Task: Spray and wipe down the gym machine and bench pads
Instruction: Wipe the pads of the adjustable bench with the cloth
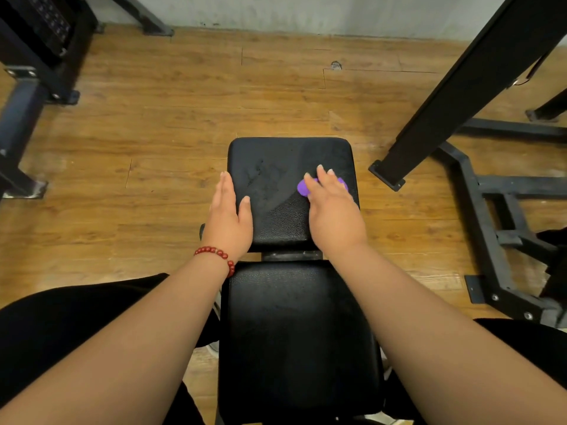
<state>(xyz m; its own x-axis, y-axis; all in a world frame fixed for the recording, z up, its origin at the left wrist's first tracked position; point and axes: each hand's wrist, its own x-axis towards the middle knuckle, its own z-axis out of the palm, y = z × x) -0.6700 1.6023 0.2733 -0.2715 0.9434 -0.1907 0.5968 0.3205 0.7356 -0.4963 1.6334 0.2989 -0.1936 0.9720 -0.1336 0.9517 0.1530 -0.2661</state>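
Right hand (331, 207) presses purple cloth (302, 188) with straight fingers at far pad (288, 151) right edge; streaky patch (264, 179) lies leftward; left hand (228, 216), fingers straight, rests on left edge.

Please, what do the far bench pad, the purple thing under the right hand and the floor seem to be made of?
The far bench pad: black leather or vinyl, likely synthetic; pebbled grain, dull sheen.
The purple thing: probably soft cloth or sponge; mostly hidden under the right hand, so uncertain.
The floor: wood or wood-look laminate planks; grain and seams show, semi-gloss.
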